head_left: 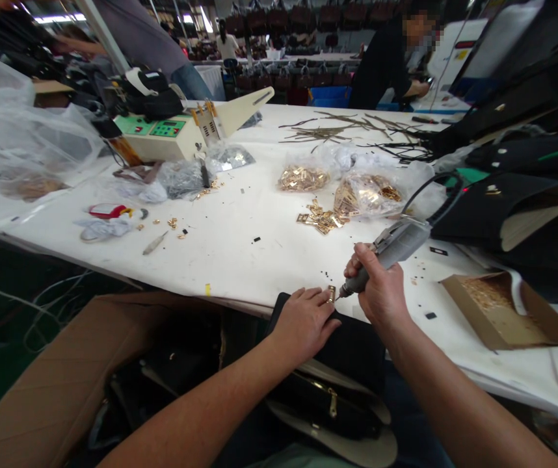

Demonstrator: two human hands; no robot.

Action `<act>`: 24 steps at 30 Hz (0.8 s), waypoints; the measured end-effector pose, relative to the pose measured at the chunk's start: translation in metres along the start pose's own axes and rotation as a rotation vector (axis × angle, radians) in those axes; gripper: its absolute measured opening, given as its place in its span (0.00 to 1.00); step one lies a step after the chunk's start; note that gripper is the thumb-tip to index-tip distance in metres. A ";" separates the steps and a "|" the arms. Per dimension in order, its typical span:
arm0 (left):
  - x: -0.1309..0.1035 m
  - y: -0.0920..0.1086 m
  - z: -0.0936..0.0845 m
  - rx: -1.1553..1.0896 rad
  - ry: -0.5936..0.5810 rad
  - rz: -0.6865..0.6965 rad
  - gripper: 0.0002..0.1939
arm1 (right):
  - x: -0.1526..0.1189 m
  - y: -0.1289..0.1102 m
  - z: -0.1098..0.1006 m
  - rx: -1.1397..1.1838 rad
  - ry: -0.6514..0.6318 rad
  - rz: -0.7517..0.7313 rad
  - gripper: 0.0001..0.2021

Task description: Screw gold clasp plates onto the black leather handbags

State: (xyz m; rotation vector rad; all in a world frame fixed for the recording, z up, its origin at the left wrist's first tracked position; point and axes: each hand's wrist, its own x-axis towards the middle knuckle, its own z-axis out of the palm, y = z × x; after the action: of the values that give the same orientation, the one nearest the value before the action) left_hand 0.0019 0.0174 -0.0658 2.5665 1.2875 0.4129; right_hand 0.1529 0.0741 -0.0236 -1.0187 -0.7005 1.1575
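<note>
A black handbag (340,351) lies against the table's front edge, its flap reaching onto the tabletop. My left hand (301,325) holds the flap down, fingertips close together against a small gold metal plate (332,294) on it. In my right hand (381,286) is a grey electric screwdriver (400,244), fingers wrapped round its body. Its tip points down and left and meets or nearly meets the plate; the exact contact is too small to tell. Lower down, the bag's gold zipper pull (332,403) and pale lining show.
Loose gold plates (320,218) lie before plastic bags of gold fittings (367,195). A cardboard tray (508,312) of small gold parts stands right, below stacked black bags (508,201). A green-panelled machine (162,133) sits back left; a large carton (64,364) is below. People work behind.
</note>
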 end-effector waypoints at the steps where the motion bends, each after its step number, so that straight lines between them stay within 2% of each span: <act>1: 0.000 0.000 0.000 0.003 -0.003 0.003 0.14 | 0.000 0.002 0.001 -0.007 -0.004 0.005 0.17; 7: 0.001 0.001 -0.002 0.026 -0.019 0.002 0.14 | 0.002 0.019 0.003 -0.088 -0.016 0.024 0.18; 12: 0.001 0.001 -0.001 0.031 -0.022 0.009 0.12 | 0.002 0.026 -0.002 -0.224 -0.042 -0.038 0.15; 19: 0.002 0.001 0.002 0.007 -0.010 -0.016 0.14 | -0.003 0.013 0.013 -0.590 -0.244 0.006 0.12; 24: 0.002 0.000 0.004 -0.025 -0.006 -0.035 0.14 | 0.001 0.018 0.015 -0.701 -0.383 -0.046 0.11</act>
State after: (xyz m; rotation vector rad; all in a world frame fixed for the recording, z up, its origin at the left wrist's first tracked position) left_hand 0.0045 0.0184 -0.0693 2.5190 1.3152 0.4113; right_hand 0.1328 0.0804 -0.0341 -1.3564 -1.4947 1.0947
